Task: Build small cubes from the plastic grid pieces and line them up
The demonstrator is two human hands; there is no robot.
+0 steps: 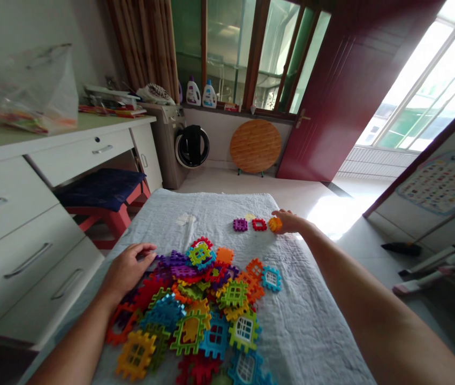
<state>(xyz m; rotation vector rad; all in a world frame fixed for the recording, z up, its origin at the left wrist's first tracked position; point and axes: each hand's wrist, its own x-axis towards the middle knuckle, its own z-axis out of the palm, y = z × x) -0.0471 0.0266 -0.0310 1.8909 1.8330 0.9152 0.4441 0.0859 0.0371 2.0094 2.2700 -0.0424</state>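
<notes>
The right hand [287,221] reaches across the quilted cloth [303,299] to its far right part, its fingers grasping an orange-yellow interlocking block [274,224]. That block is at the right end of a line of 3; just left of it lies a red square frame block [259,224], and beyond that a purple lattice block [240,224], each slightly apart from its neighbour.

The left hand [129,270] is at the left edge of the heap of plastic interlocking blocks [187,289], its grip released, with a gap between thumb and fingers; the thumb is beside the purple blocks [177,266]. Whether it touches them, I cannot tell.

At the heap's right edge, a blue block with a white window insert [271,278] lies next to several orange blocks [251,280]. Nearer, a lime-green block with a white window insert [244,330] overlaps the heap, and a yellow window block [136,354] lies at the near left.
</notes>
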